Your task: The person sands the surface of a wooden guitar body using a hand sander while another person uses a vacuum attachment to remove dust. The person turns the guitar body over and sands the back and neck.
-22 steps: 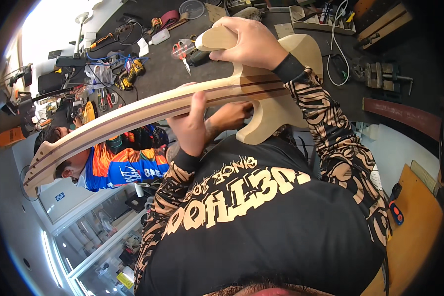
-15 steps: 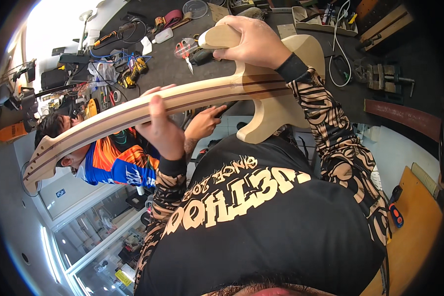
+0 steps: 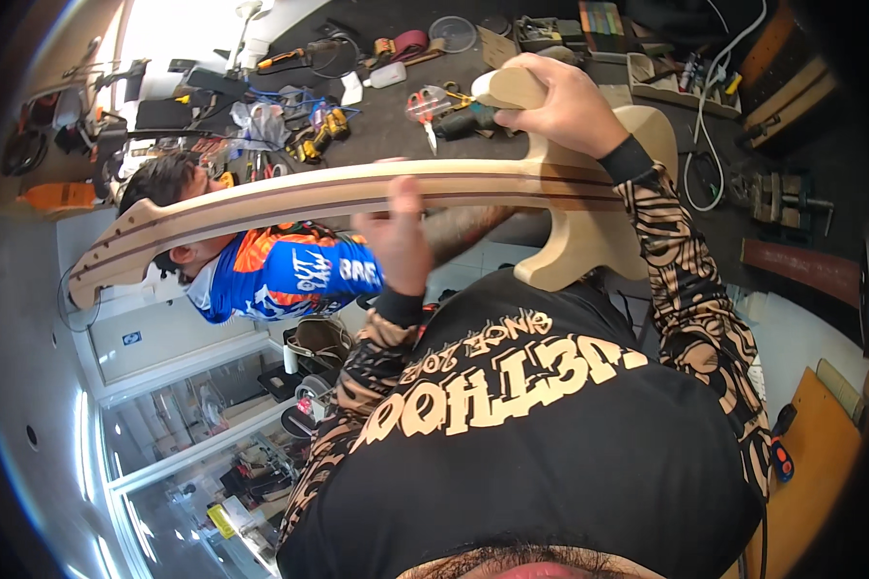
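Observation:
An unfinished electric guitar of bare pale wood, its long neck [image 3: 309, 198] striped with darker wood, lies across my front. Its headstock [image 3: 116, 253] points far left, with several small holes in it. The body [image 3: 589, 236] is at the right. My left hand [image 3: 401, 236], slightly blurred, wraps round the neck, thumb on the near face and fingers mostly hidden behind. With my right hand [image 3: 574, 106] I grip the body's upper horn [image 3: 514, 89]. The lower horn [image 3: 546, 270] hangs free near my shirt.
Behind the neck a person in a blue and orange shirt [image 3: 299, 270] stands close, a forearm [image 3: 468, 232] reaching behind the guitar. The dark bench holds red-handled scissors [image 3: 425, 111], a yellow drill [image 3: 323, 130], a tray of tools [image 3: 681, 87], a white cable [image 3: 700, 116] and a vise [image 3: 787, 203].
My left hand has slid along the neck toward the body. The guitar sits farther right in the picture and more level. The other person's hand has gone out of sight behind the guitar.

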`<state>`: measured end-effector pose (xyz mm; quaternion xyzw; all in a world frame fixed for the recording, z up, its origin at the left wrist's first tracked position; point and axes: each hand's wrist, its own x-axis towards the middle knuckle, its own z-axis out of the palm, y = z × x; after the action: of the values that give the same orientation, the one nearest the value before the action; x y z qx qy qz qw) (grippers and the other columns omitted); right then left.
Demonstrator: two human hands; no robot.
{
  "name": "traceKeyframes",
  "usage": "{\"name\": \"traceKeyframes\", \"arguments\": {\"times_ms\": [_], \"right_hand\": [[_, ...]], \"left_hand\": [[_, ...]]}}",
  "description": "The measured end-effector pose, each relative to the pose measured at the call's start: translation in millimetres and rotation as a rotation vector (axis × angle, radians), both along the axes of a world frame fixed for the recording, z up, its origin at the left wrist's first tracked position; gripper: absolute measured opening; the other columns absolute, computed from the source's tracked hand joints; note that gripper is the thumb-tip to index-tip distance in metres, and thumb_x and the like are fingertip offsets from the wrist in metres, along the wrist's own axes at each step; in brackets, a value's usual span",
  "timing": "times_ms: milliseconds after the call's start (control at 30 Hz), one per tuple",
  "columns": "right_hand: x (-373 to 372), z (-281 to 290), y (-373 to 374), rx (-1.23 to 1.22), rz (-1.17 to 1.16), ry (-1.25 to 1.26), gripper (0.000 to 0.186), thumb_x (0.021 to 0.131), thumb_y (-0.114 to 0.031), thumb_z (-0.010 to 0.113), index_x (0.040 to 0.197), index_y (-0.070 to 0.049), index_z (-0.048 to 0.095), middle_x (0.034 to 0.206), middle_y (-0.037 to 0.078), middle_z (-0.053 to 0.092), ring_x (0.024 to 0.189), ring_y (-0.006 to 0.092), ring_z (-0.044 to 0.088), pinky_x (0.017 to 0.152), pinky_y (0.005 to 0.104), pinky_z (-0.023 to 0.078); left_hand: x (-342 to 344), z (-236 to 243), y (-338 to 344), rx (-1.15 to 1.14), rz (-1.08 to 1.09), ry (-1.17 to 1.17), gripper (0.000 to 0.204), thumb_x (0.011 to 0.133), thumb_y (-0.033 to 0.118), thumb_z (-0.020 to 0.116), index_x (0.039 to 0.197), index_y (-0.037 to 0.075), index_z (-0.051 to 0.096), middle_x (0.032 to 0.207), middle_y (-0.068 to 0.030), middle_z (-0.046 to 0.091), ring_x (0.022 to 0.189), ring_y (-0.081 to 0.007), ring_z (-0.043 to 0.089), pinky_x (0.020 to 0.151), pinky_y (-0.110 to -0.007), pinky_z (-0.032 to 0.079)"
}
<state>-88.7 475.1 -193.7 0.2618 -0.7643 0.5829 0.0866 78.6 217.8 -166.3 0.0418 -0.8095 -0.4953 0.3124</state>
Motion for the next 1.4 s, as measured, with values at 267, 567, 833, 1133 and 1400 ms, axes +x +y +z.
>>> {"name": "traceKeyframes", "arguments": {"times_ms": [267,567,833,1133,1400], "right_hand": [[0.0,-1.7,-1.3,-0.029,0.023,-0.025,0.055,0.08,-0.031,0.095,0.125,-0.009,0.073,0.109,0.014,0.079,0.1,0.0323,0.076,0.09,0.0414,0.059],[3.9,0.2,-6.0,-0.049,0.069,-0.066,0.048,0.081,-0.021,0.092,0.123,-0.007,0.072,0.108,0.009,0.077,0.099,0.0225,0.073,0.092,0.0365,0.057],[8.1,3.3,-5.3,-0.065,0.127,-0.14,0.05,0.08,-0.012,0.092,0.124,-0.004,0.071,0.113,0.006,0.075,0.105,0.0166,0.071,0.097,0.0337,0.055],[5.2,0.0,-9.1,-0.114,0.167,-0.161,0.054,0.081,-0.013,0.091,0.13,-0.002,0.07,0.118,0.007,0.074,0.108,0.0173,0.07,0.099,0.0343,0.055],[2.2,-6.1,-6.0,-0.099,0.185,-0.167,0.054,0.082,-0.012,0.089,0.13,-0.001,0.068,0.122,0.007,0.072,0.112,0.0182,0.069,0.102,0.0342,0.053]], "left_hand": [[-3.9,48.2,36.7,0.203,-0.164,-0.098,0.027,0.104,0.016,0.077,0.118,-0.006,0.071,0.104,-0.0095,0.077,0.099,-0.0148,0.07,0.088,-0.032,0.055],[-9.9,118.0,-33.5,0.253,-0.097,0.222,0.04,0.114,0.031,0.058,0.129,-0.007,0.061,0.108,-0.0302,0.077,0.091,-0.0402,0.077,0.093,-0.05,0.061],[-8.1,160.0,-69.3,0.357,-0.016,0.4,0.061,0.118,0.047,0.04,0.131,-0.01,0.059,0.113,-0.0292,0.072,0.094,-0.0385,0.076,0.085,-0.049,0.063],[-0.9,162.1,-74.1,0.289,-0.05,0.485,0.052,0.12,0.037,0.045,0.142,-0.009,0.056,0.128,-0.0192,0.07,0.104,-0.0359,0.078,0.094,-0.041,0.062],[1.9,187.5,-86.4,0.161,0.068,0.509,0.036,0.117,0.024,0.054,0.129,-0.006,0.067,0.113,-0.0165,0.078,0.098,-0.0245,0.079,0.083,-0.032,0.058]]}}
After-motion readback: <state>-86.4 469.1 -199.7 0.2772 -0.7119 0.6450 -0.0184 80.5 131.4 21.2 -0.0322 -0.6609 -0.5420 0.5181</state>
